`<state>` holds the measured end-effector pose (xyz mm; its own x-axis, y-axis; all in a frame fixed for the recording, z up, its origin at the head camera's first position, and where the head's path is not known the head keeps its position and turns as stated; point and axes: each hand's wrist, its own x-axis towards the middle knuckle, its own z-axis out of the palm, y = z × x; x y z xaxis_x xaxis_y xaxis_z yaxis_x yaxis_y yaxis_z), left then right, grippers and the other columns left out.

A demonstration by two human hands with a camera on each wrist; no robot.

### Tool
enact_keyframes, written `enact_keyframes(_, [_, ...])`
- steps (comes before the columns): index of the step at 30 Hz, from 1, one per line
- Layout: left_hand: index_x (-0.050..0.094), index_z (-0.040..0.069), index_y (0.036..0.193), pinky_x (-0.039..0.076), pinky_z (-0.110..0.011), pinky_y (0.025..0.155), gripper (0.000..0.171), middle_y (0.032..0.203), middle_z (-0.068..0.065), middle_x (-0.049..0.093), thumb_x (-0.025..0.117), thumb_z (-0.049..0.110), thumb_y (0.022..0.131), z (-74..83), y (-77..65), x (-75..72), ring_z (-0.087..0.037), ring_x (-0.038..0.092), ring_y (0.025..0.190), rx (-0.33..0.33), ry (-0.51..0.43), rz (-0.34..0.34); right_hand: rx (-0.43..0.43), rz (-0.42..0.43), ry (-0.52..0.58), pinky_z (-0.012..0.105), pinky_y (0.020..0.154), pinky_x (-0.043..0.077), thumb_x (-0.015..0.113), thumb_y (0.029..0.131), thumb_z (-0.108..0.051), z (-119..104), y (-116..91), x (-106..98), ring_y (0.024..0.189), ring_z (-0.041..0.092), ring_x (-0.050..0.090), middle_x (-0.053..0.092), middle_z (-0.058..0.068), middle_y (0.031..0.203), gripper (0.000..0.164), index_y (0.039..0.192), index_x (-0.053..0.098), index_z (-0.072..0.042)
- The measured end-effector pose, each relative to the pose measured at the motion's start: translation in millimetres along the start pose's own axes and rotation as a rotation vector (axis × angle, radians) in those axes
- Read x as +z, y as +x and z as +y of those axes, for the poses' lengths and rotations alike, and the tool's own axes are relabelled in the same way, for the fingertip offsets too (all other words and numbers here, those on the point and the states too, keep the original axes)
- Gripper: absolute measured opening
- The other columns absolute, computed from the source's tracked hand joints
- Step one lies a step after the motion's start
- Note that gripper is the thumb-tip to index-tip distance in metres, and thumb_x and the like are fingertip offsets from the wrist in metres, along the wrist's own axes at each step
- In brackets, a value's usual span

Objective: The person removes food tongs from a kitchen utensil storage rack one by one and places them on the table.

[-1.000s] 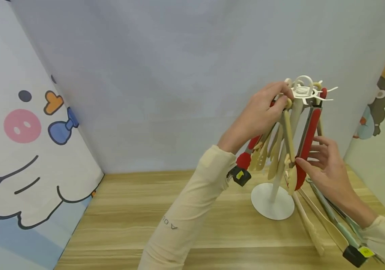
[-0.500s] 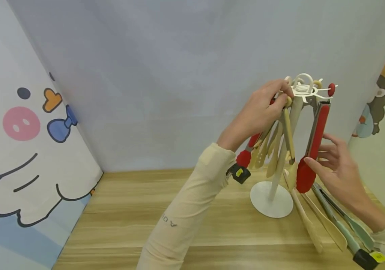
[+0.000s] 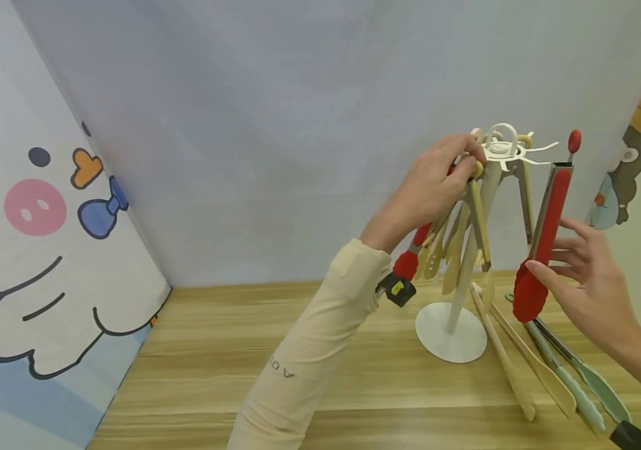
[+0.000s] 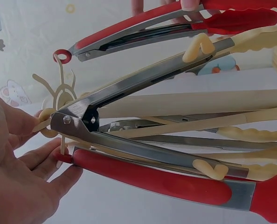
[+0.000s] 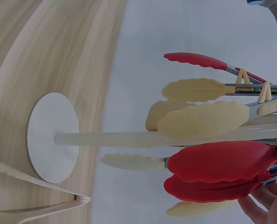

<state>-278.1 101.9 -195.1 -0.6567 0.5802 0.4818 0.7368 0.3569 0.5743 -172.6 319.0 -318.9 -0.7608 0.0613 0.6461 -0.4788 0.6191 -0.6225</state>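
Observation:
My right hand (image 3: 590,269) holds a pair of red tongs (image 3: 548,231) upright by its lower part, thumb in front. In the head view its red ring stands just right of the rack's arm tips. My left hand (image 3: 438,178) is up at the top of a white rotating utensil rack (image 3: 503,150), pinching the ring of beige tongs (image 4: 143,84) that hang spread apart on a hook. A second pair of red tongs (image 4: 152,175) hangs beside the left fingers. Several other beige utensils hang around the pole (image 5: 106,139), partly hidden by one another.
The rack's round white base (image 3: 450,332) stands on the wooden table (image 3: 230,375). Cream tongs (image 3: 503,356) and green tongs (image 3: 585,381) lie to its right, below the right forearm. A grey cloth wall (image 3: 298,137) rises behind; printed panels flank both sides.
My right hand has moved to the right with the red tongs, and their ring has come off the rack's arm. The left hand has stayed at the top of the rack.

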Motion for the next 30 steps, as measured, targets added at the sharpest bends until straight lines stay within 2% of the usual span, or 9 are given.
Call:
enact_keyframes(7, [0.058,0.016,0.106,0.033,-0.014,0.082,0.023,0.144,0.008,0.039,0.036,0.017,0.102,-0.9,-0.7,-0.2,0.003,0.035,0.122,0.002,-0.007,-0.008,0.007,0.002,-0.033,0.003,0.077,0.039,0.066,0.082,0.010,-1,-2,-10,0.093,-0.006,0.052,0.051,-0.017,0.109,0.076,0.145,0.031,-0.015])
enact_keyframes(13, [0.059,0.017,0.107,0.032,-0.014,0.084,0.023,0.144,0.010,0.039,0.036,0.017,0.102,0.1,-0.2,-0.2,0.002,0.037,0.120,-0.010,0.003,-0.014,0.003,0.015,-0.050,0.003,0.077,0.039,0.066,0.080,0.012,-1,-5,-17,0.091,-0.007,0.053,0.052,-0.017,0.107,0.076,0.144,0.033,-0.013])
enact_keyframes(17, [0.059,0.017,0.107,0.032,-0.014,0.085,0.023,0.139,0.010,0.042,0.037,0.017,0.102,2.1,0.8,-0.2,0.002,0.039,0.112,-0.015,0.010,-0.015,0.000,0.022,-0.062,0.003,0.076,0.039,0.067,0.079,0.014,1,-6,-22,0.088,-0.009,0.053,0.053,-0.017,0.105,0.077,0.144,0.035,-0.011])
enact_keyframes(30, [0.059,0.020,0.107,0.031,-0.012,0.086,0.023,0.131,0.010,0.046,0.036,0.017,0.102,4.0,1.0,1.8,0.000,0.039,0.111,-0.020,0.045,-0.003,0.016,0.040,-0.099,0.002,0.076,0.035,0.067,0.080,0.011,10,-14,-29,0.089,-0.011,0.050,0.051,-0.020,0.101,0.075,0.144,0.036,-0.013])
